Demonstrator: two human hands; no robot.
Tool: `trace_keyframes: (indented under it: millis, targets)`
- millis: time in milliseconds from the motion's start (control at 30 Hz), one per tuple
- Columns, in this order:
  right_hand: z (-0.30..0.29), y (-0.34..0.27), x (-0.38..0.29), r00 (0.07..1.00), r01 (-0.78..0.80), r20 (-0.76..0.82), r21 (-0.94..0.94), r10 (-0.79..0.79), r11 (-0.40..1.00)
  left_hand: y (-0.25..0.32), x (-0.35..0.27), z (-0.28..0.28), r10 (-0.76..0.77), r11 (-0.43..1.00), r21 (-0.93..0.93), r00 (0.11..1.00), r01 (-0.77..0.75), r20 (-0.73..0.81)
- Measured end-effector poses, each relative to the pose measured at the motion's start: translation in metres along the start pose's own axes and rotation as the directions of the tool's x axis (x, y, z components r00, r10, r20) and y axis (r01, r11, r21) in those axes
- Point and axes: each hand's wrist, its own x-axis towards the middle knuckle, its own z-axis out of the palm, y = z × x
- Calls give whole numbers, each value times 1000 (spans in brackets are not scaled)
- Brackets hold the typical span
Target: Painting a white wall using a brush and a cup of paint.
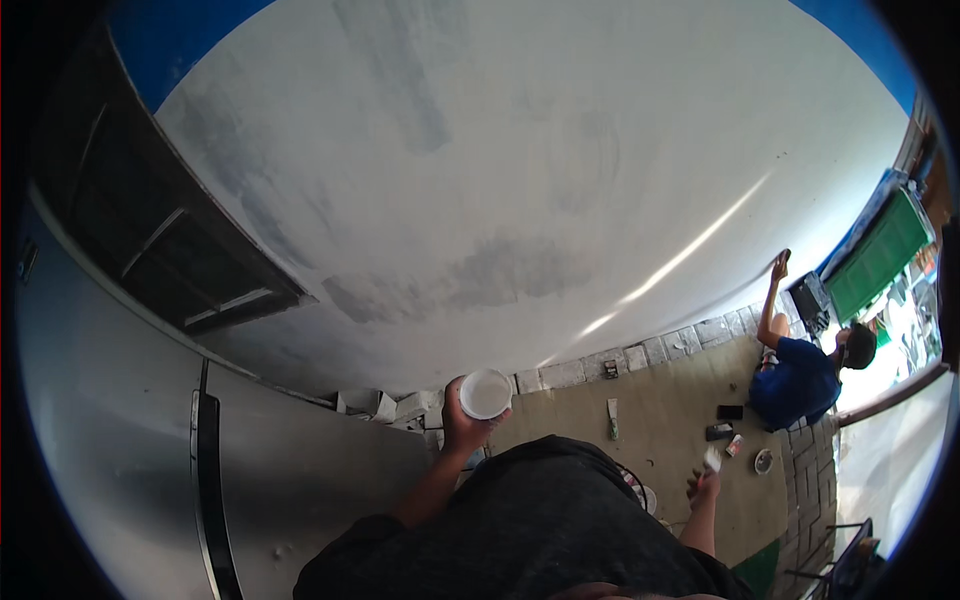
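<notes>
My left hand (pixel 463 431) grips a small round white tub (pixel 486 394) in front of my chest, close to the foot of the wall. White material, perhaps paint, shows inside it. Out to my right side, low over the floor, my right hand (pixel 703 486) is closed around a paintbrush (pixel 712 458) with whitish bristles; a bit of red shows at its handle. Before me rises a white wall (pixel 510 150) with streaky grey patches (pixel 525 270) across its left and lower parts. Neither the brush nor the tub touches the wall.
A co-worker in a blue shirt (pixel 796 379) crouches at right, one hand raised to the wall. A steel refrigerator (pixel 322 465) and a dark-framed window (pixel 172 217) are on my left. A scraper (pixel 613 420), a bowl (pixel 763 461) and a phone (pixel 730 412) lie on the floor sheet (pixel 570 420).
</notes>
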Motion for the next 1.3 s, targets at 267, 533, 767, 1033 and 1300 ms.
trace_keyframes:
  millis: [267,533,767,1033,1300]
  targets:
    - [169,-107,-126,715,378,586,133,-380,916,-1,2,-26,-61,997,-59,996,57,-62]
    - [243,-95,-198,425,785,779,-64,-460,616,-23,-12,-70,-144,988,-84,977,132,-156]
    - [311,-77,-239,346,923,765,-383,-543,47,-63,-29,-108,-251,968,-78,933,238,-259]
    - [385,-34,-256,334,942,853,-290,-401,169,-99,-29,-124,-368,929,-54,892,367,-262]
    - [475,9,-190,3,993,981,-26,-192,-118,-177,-8,-92,-411,911,-103,856,400,-314]
